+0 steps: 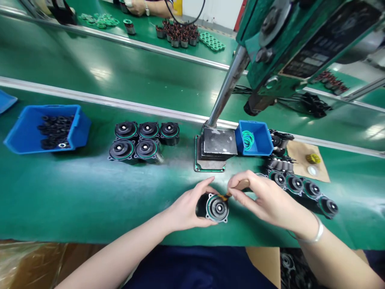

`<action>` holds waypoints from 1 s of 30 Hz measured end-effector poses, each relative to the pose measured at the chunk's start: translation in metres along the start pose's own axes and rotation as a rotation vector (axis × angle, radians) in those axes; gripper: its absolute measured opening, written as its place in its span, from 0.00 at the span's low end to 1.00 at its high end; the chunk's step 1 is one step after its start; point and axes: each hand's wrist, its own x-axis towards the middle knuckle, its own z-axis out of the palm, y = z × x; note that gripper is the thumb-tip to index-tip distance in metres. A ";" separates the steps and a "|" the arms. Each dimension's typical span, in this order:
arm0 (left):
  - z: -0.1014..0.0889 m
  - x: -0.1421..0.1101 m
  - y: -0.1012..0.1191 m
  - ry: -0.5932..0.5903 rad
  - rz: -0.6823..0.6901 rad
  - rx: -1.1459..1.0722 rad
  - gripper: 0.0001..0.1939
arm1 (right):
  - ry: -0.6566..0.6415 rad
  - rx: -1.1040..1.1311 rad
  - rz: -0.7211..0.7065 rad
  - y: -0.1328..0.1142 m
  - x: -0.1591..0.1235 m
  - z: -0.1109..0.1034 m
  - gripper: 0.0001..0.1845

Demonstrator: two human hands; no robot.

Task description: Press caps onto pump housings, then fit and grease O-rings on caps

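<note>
Green workbench (90, 200), surface glossy under the lights; a pale rail runs along its far side. Left hand (188, 208) curled around a round black housing (219, 208), thumb and fingers on its sides. Housing near the bench's front edge, tipped so its ringed face, with green seal, shows to the camera. Right hand (260, 194) pinches a small brush-like tool (242, 185), handle between thumb and fingers; amber tip at the housing's rim, contact too small to confirm. Just beyond the hands: press base (219, 141), with its column and green head above. Right of base, a blue bin (262, 138) holding green rings (247, 139). Further right, a slanting row of four similar housings (294, 183), then brown card (296, 156) bearing a yellow piece (313, 158). Left of base, five more housings (146, 148) in two rows; farther left, a larger blue bin (80, 130) with small black parts (55, 128). Across the rails: another person's hand (136, 7), watch on wrist, and clustered copper-topped parts (180, 34).
</note>
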 end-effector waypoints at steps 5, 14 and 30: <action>0.008 -0.004 -0.003 0.070 0.058 0.092 0.54 | 0.130 0.008 0.019 -0.010 -0.034 0.012 0.06; 0.019 -0.008 -0.006 0.146 0.092 0.218 0.52 | 0.346 0.275 0.034 -0.027 -0.053 0.050 0.06; 0.018 -0.009 -0.008 0.130 0.138 0.218 0.51 | 0.293 -0.198 -0.424 -0.042 -0.047 0.069 0.13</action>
